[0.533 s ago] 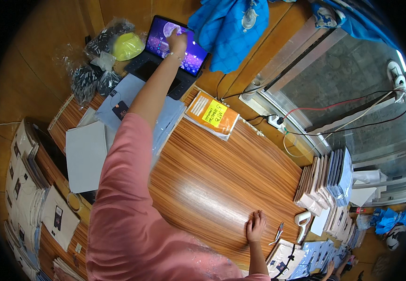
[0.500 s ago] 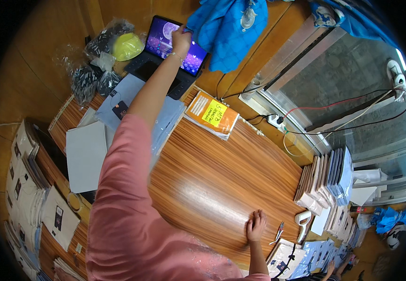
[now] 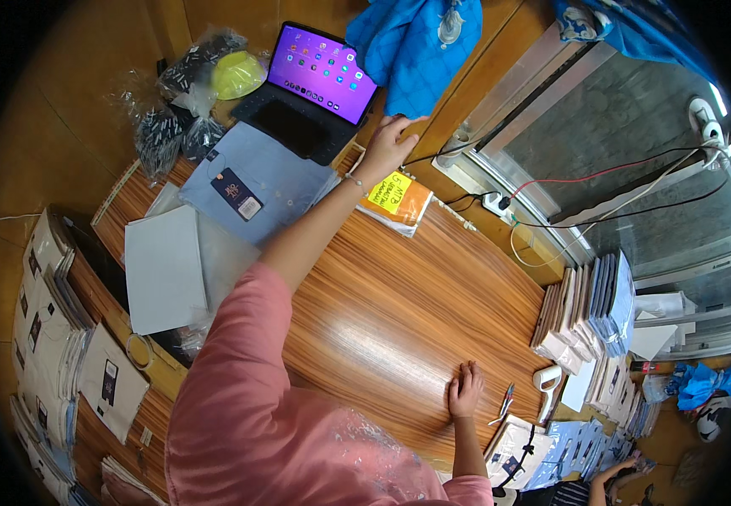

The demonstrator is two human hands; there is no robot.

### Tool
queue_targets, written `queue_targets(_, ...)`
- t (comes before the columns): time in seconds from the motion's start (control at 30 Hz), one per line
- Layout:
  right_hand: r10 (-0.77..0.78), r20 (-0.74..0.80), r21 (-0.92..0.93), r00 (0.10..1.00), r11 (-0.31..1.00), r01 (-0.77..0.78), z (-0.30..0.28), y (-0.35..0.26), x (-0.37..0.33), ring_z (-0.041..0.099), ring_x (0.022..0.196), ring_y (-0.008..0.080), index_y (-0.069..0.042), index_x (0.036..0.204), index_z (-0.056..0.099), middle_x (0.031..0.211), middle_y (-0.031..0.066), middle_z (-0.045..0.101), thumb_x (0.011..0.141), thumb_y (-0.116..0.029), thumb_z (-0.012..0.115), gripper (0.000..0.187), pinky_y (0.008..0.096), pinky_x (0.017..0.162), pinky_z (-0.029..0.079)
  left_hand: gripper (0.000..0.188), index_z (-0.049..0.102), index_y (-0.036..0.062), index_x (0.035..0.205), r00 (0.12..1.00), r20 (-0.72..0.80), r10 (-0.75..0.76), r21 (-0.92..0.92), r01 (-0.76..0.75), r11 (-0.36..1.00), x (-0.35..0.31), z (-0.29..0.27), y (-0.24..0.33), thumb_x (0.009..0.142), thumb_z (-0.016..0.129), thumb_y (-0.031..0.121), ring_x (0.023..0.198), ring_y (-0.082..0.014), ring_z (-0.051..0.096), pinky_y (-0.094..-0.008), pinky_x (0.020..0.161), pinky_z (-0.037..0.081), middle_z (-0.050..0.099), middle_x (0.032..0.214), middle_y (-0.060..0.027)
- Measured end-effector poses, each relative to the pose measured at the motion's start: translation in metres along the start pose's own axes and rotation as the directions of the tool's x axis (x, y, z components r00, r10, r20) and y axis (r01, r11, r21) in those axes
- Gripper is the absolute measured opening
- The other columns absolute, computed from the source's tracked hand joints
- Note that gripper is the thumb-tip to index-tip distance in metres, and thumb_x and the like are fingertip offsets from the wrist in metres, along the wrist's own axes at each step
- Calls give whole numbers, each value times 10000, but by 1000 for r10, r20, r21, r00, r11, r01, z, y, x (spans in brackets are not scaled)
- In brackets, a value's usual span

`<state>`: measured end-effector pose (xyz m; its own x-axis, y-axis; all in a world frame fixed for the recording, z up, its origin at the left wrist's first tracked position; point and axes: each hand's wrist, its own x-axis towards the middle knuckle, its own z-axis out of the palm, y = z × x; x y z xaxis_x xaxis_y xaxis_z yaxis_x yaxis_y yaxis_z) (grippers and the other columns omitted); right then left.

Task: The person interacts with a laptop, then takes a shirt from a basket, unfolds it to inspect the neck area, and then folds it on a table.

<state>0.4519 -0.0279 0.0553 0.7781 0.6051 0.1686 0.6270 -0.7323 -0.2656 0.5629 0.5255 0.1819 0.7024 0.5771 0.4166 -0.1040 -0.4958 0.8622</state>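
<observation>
Left arm: stretched far out from the shoulder at about 7 o'clock toward 12 o'clock, nearly straight, pink sleeve down to the elbow, bare forearm beyond it.
Left wrist: thin bracelet around it, bent slightly to the right.
Left hand (image 3: pixel 389 145): back of the hand up, fingers loosely curled and close together, thumb pointing toward 2 o'clock; whether it grips anything cannot be told.
Right arm: comes up from the lower edge at about 5 o'clock, short bare forearm, pink cuff at the frame's bottom.
Right hand (image 3: pixel 465 391): palm down, laid flat, fingers spread a little and pointing toward 12 o'clock, holding nothing.
</observation>
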Motion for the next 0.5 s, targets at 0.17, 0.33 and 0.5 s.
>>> queue_targets(0.17, 1, 21, 12, 1000, 1000, -1, -1, -3, 4, 381, 1223, 380, -52, 1191, 524, 1287, 192, 453, 815, -197, 537, 403, 506, 1025, 260, 746, 294, 113, 1402, 907, -419, -52, 1, 58, 998, 26, -19, -27, 725, 608, 88, 971, -376, 531, -449, 844, 450, 457, 1102, -238)
queue_targets(0.33, 0, 14, 7, 1000, 1000, 0, 3, 0, 0, 379, 1226, 383, -50, 1201, 521, 1290, 207, 449, 824, -199, 522, 406, 500, 1024, 261, 842, 226, 235, 1451, 929, -339, -152, 293, 258, 921, 49, -38, -30, 716, 624, 130, 998, -422, 515, -484, 845, 462, 438, 1122, -230)
queue_targets(0.5, -14, 22, -14, 1000, 1000, 14, -1, -6, 4, 386, 1210, 395, -40, 1197, 520, 1287, 216, 449, 823, -208, 515, 410, 509, 1015, 272, 823, 222, 202, 1444, 950, -190, -246, 485, 309, 818, 57, -51, -4, 742, 650, 169, 1065, -402, 506, -476, 866, 462, 427, 1174, -238)
